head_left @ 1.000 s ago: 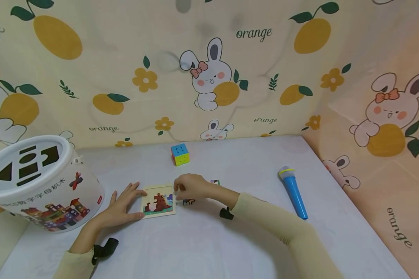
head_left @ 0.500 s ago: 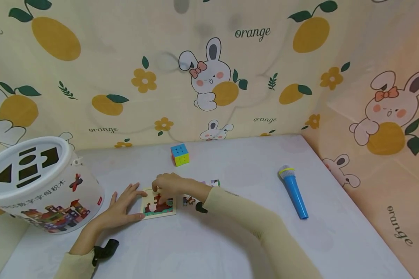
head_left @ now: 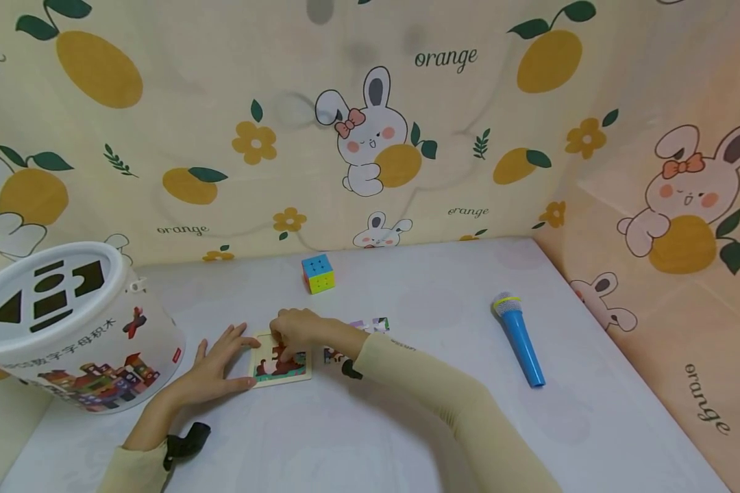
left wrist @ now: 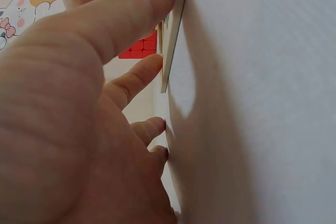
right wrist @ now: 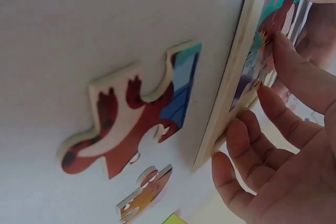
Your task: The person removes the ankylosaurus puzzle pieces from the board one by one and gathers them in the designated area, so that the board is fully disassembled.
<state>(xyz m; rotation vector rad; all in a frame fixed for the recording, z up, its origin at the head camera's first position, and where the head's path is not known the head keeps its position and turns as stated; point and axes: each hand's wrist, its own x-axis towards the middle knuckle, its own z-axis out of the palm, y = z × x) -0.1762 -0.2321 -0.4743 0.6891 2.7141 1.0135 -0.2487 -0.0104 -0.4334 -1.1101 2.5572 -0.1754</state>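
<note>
A small wooden jigsaw puzzle in a pale frame (head_left: 309,368) lies on the white table. My left hand (head_left: 212,370) rests at its left side, fingers spread, thumb tip at the near corner and index fingertip at the far one. Over the puzzle's upper left part is my right hand (head_left: 299,329), which hides some of the picture. In the right wrist view, its thumb (right wrist: 302,69) and index finger come together on a puzzle piece inside the frame (right wrist: 227,93); the piece is mostly covered. Loose puzzle pieces (right wrist: 152,113) lie beside the frame, one showing brown animal legs.
Behind the puzzle stands a puzzle cube (head_left: 318,275) with blue and yellow faces. A large white bucket (head_left: 154,335) with a shape-cutout lid occupies the left side. To the right lies a blue toy microphone (head_left: 522,346). A printed cloth wall (head_left: 444,137) closes off the back.
My right hand has moved left from the frame's right edge onto the puzzle, and stays there over the last half second. More loose pieces show beneath the right forearm. My left hand keeps its place.
</note>
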